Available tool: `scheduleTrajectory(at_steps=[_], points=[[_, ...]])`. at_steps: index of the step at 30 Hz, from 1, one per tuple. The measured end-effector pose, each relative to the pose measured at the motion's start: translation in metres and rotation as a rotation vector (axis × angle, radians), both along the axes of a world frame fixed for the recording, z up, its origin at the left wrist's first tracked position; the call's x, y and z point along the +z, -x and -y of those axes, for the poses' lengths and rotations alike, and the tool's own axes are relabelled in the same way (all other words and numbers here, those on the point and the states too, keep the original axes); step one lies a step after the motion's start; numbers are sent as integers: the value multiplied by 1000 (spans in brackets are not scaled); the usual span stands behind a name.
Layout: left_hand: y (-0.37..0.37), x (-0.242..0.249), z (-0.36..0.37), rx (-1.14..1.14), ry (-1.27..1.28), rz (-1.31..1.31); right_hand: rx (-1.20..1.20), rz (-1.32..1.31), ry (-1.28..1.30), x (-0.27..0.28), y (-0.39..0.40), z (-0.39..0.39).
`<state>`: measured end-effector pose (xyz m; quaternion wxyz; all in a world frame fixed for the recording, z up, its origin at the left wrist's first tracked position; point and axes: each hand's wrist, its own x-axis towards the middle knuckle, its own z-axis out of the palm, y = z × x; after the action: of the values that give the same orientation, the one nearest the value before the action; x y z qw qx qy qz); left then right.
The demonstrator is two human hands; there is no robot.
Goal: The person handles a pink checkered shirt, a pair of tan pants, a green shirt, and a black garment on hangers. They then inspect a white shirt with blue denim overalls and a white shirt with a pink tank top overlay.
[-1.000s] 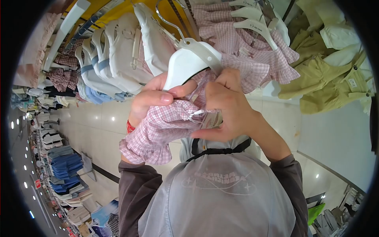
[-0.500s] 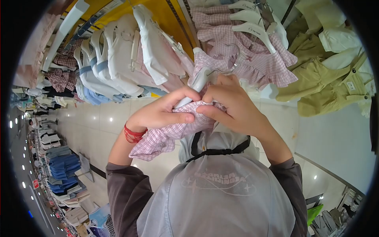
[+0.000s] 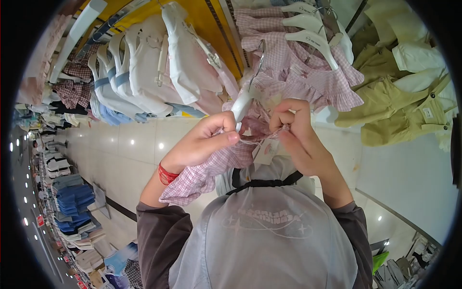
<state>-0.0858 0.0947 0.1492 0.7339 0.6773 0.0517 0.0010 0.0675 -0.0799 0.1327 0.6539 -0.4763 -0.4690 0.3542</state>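
A pink gingham garment (image 3: 192, 180) hangs down between my hands, partly on a white hanger (image 3: 244, 102) whose metal hook points up. My left hand (image 3: 202, 139), with a red string bracelet at the wrist, grips the hanger's arm and the cloth beside it. To the right, my right hand (image 3: 298, 132) pinches the garment's edge between thumb and fingers. A pale tag (image 3: 266, 153) dangles below the cloth between the hands. The far end of the hanger is hidden by the garment.
White tops (image 3: 149, 72) hang on a rack at the upper left. Pink gingham garments (image 3: 308, 79) on white hangers are just ahead, with khaki clothes (image 3: 406, 111) at the right. Folded jeans (image 3: 74, 204) lie on shelves at the far left.
My right hand has moved right and slightly down, away from my left hand, drawing the garment's edge outward. The hanger's hook now stands more upright and in clearer view.
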Motion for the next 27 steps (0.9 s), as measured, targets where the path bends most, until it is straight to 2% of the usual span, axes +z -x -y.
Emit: scheduleTrajectory(at_steps=[2,6,9,12,15,18,19,22,27], points=[[-3,3,3,20,-53,27,-36,-2,-7,-7,3,-3],[-9,7,5,40,-144,22,51,53,39,-5,-5,-5],[-9,12,5,36,-34,-63,44,-106,51,-4,-7,-4],[-7,12,7,16,-17,-72,-59,-38,48,0,-6,-4],[-4,15,11,22,-30,-86,-126,264,-42,-2,-2,-7],[1,19,15,-61,-117,-72,-104,188,-28,10,6,-4],[4,18,16,-67,-100,-64,-110,331,-78,7,2,-3],[7,16,19,-86,-22,-47,-121,381,-119,1,10,2],[4,21,30,-13,-118,-67,-67,334,-61,2,16,5]])
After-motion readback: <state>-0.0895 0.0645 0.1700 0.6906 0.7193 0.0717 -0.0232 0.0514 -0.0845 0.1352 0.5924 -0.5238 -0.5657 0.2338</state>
